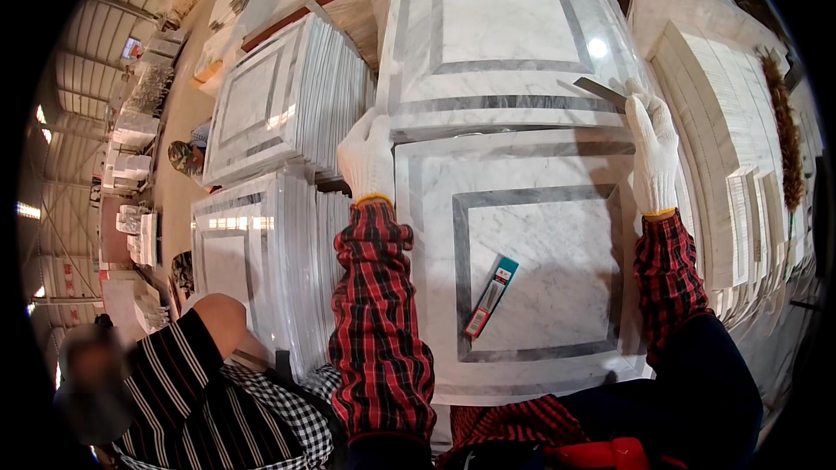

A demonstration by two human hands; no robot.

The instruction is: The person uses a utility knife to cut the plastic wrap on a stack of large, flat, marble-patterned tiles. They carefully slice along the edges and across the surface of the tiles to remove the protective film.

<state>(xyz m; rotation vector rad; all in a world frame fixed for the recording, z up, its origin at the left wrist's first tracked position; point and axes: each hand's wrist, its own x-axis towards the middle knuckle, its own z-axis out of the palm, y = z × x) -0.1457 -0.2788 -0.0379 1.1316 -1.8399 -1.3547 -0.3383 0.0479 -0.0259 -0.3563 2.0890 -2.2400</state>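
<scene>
A white marble panel with grey inlaid bands (540,157) lies flat in front of me. Beyond it rests a second framed marble panel (514,26) under clear, shiny film. At the corner where the two panels meet on the left is my left hand (367,157), in a white knit glove, with its fingers curled and partly hidden. My right hand (651,148), gloved likewise, is closed on a thin, flat dark metal strip (601,93), which points left over the far panel's near right corner. A slim teal, white and red box (491,298) lies on the near panel.
Film-wrapped stacks of marble panels (261,104) stand on the left, with another stack (231,244) nearer. At the lower left a person in a striped top (178,383) is close to my left arm. Rows of pale slabs (723,148) stand along the right.
</scene>
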